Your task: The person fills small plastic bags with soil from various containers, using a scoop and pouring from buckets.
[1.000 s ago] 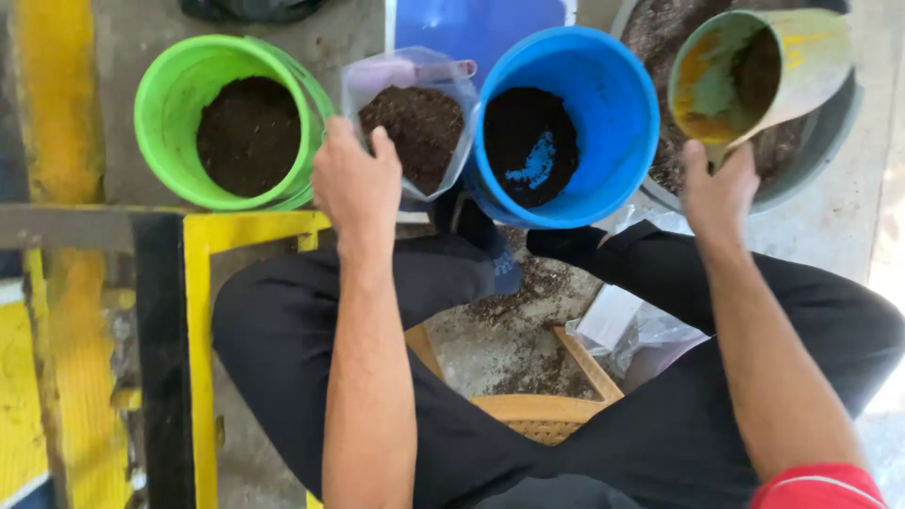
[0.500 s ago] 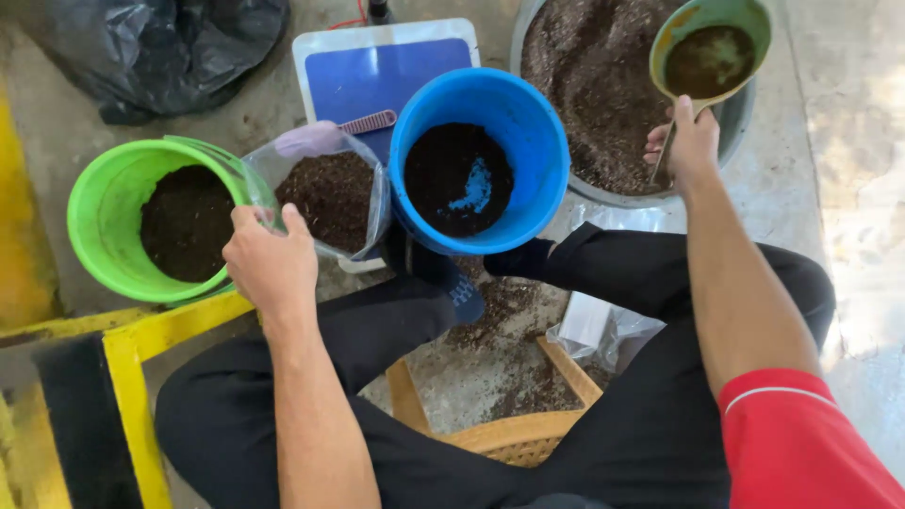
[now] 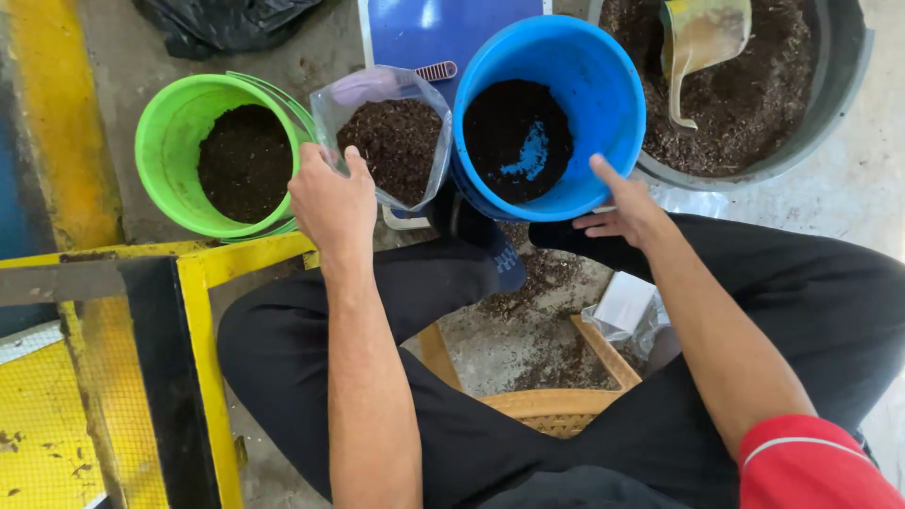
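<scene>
My left hand (image 3: 330, 200) grips the near rim of a clear plastic bag (image 3: 388, 143) filled with dark soil, standing upright between two buckets. My right hand (image 3: 624, 209) rests with fingers spread against the near rim of the blue bucket (image 3: 603, 85), which holds dark soil with a bare blue patch at the bottom. It holds nothing. A greenish scoop (image 3: 699, 40) lies in the soil of the large grey tub (image 3: 830, 94) at the top right, away from both hands.
A green bucket (image 3: 170, 141) with soil stands left of the bag. A blue flat scale (image 3: 424, 33) lies behind the bag, a black plastic bag (image 3: 226, 19) beyond. A yellow frame (image 3: 203, 311) is at my left. Empty clear bags (image 3: 627, 311) and spilled soil lie between my legs.
My right hand has let go of the scoop, which now lies in the grey tub, and has come down to the blue bucket's rim. The left hand keeps hold of the bag.
</scene>
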